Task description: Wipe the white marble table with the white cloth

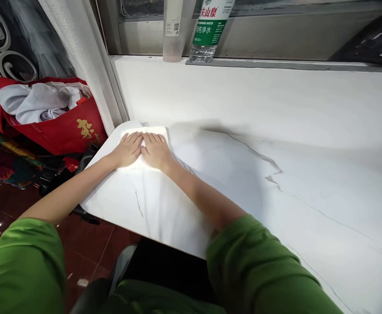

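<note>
A white folded cloth (160,130) lies flat near the far left corner of the white marbled table (230,174). My left hand (128,149) rests flat on its left part, fingers stretched out. Beside it, my right hand (155,149) presses flat on the cloth, fingers also extended and pointing away from me. The two hands almost meet at the thumbs. Much of the cloth is covered by them, so its exact folds cannot be made out.
On the ledge behind the table stand a water bottle (210,32) with a green label and a translucent plastic container (173,35). A red bag (63,131) stuffed with pale cloth is left of the table, beside a white curtain (79,48). A dark item (373,39) leans at the upper right.
</note>
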`<state>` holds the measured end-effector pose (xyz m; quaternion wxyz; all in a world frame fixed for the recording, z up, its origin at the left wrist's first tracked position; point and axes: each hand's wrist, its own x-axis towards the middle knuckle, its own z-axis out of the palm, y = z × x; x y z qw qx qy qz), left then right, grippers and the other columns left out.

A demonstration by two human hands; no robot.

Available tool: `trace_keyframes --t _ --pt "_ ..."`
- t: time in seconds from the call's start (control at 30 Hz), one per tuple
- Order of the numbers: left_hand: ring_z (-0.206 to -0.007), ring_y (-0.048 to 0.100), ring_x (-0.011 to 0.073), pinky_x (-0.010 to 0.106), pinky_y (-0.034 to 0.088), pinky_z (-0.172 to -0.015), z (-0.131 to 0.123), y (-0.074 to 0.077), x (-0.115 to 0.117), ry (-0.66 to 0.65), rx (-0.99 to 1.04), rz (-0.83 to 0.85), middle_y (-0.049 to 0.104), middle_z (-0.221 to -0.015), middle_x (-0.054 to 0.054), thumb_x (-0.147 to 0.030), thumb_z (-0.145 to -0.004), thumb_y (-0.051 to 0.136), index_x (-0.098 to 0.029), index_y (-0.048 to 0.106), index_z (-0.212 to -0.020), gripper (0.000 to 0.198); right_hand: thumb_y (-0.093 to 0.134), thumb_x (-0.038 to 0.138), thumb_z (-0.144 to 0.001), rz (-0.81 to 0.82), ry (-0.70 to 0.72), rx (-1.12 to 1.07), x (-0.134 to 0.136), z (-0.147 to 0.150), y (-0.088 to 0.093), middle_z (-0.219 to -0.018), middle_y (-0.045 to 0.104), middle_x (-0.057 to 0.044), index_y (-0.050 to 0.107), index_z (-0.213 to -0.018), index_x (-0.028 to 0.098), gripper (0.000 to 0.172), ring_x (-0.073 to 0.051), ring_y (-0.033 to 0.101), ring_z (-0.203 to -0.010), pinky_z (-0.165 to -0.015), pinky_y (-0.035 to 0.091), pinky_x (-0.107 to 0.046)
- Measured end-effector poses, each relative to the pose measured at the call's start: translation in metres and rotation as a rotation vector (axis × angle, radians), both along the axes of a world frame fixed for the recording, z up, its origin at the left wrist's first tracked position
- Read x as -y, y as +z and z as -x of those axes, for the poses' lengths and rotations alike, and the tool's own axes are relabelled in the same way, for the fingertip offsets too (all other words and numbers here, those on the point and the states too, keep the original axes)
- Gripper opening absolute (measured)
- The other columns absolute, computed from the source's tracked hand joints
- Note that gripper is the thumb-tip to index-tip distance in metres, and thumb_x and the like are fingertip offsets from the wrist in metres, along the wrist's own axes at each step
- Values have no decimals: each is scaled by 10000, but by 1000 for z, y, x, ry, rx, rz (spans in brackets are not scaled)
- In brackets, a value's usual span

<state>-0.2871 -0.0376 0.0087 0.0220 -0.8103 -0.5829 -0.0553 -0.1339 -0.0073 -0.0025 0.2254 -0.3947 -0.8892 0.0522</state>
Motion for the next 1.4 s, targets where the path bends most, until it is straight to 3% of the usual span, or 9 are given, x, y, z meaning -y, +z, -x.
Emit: trace_keyframes --t 0.23,0.33,0.4,0.53,0.83,0.97,1.17,1.3,1.4 --pt "-1487 289 307 527 177 -1230 -60 1 122 -88 20 -32 386 -1560 212 -302 -1018 211 -22 370 -1472 557 347 236 -956 -71 37 16 124 -70 -5 -1492 486 -213 456 -1434 -28 557 -332 405 -1391 -1194 253 -509" --pt "-1493 280 298 523 177 -1232 -79 3 154 -125 40 -33 387 -1564 197 -311 -1024 220 -46 372 -1472 542 328 242 -961 -100 53 5 158 -95 -7 -1496 480 -218 456 -1435 -28 560 -327 393 -1404 -1186 272 -523" --pt "-1492 283 299 529 183 -1230 -86 3 160 -143 48 -21 391 -1562 194 -304 -1018 240 -53 375 -1468 533 323 237 -961 -104 47 2 166 -103 -8 -1490 486 -218 462 -1430 -29 558 -326 401 -1397 -1179 283 -524" --pt "-1478 312 303 530 197 -1224 -89 3 132 -165 55 7 426 -1535 203 -282 -988 290 -41 400 -1442 525 341 224 -939 -108 22 3 141 -103 -11 -1463 512 -229 475 -1413 -50 563 -335 434 -1361 -1169 283 -515" --pt "-1456 339 270 502 206 -1213 -102 2 -37 -52 94 34 415 -1542 184 -227 -954 319 -70 410 -1422 502 345 184 -913 -54 -44 59 -26 -99 -9 -1445 534 -218 468 -1408 -18 549 -294 466 -1336 -1134 294 -437" --pt "-1417 390 242 484 230 -1204 -113 3 -79 -44 143 19 479 -1494 156 -187 -941 308 -108 460 -1375 467 325 150 -900 -25 -107 33 -67 -104 -10 -1435 551 -190 477 -1402 12 542 -273 478 -1321 -1138 288 -420" --pt "-1467 323 240 474 190 -1223 -122 0 -73 -4 134 23 404 -1561 139 -224 -972 293 -111 407 -1446 500 309 171 -913 -24 -123 38 -64 -111 -12 -1459 530 -181 476 -1407 27 541 -277 456 -1342 -1148 278 -425" --pt "-1472 317 257 486 186 -1222 -130 0 -44 -43 101 20 386 -1572 154 -234 -977 294 -88 393 -1459 513 297 197 -933 -48 -127 88 -35 -125 -12 -1464 521 -197 467 -1415 15 542 -285 448 -1355 -1145 287 -429" --pt "-1473 317 278 495 190 -1219 -141 -1 -7 -113 72 11 388 -1568 174 -260 -991 294 -73 391 -1460 514 313 205 -934 -81 -119 104 5 -143 -15 -1461 521 -213 471 -1413 -3 545 -302 456 -1353 -1148 297 -458"
